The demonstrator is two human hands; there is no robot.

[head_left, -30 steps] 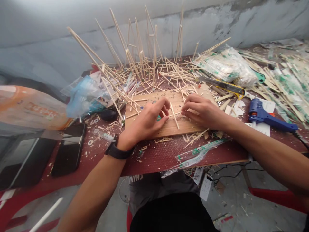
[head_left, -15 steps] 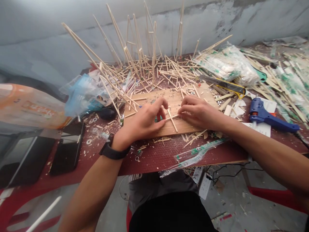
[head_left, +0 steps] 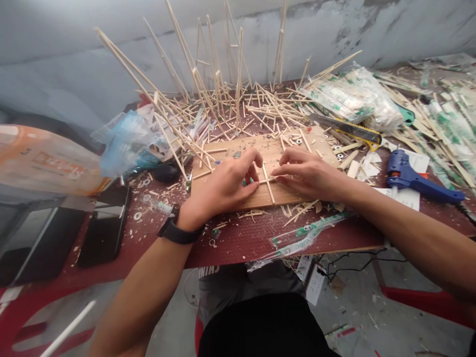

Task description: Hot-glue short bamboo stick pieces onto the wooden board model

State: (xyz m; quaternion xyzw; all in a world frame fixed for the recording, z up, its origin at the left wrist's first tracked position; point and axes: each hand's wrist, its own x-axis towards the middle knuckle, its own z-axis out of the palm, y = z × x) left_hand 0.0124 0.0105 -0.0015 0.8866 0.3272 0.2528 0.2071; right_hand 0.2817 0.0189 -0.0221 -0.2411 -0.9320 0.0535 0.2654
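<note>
Two thin wooden sticks form a cross on a wooden board (head_left: 238, 198). The longer stick (head_left: 270, 192) points away from me, and a short crosswise stick (head_left: 265, 182) meets it near its middle. My left hand (head_left: 238, 181) is closed, thumb and fingers pinching the left end of the short stick. From the other side, my right hand (head_left: 303, 171) is closed too, its fingertips at the right end of that stick and close beside the longer one. The fingers partly hide both ends of the short stick. Whether the sticks are joined I cannot tell.
A blue glue gun (head_left: 416, 178) lies at the right, near a yellow-black utility knife (head_left: 349, 129). Stick frames (head_left: 238, 84) stand behind the board among loose sticks. Phones (head_left: 104, 228) lie at the left. Wrappers (head_left: 308, 235) lie near the table's front edge.
The view has shifted slightly. My right fingertips have moved a little along the short stick toward the crossing; my left hand keeps its pinch.
</note>
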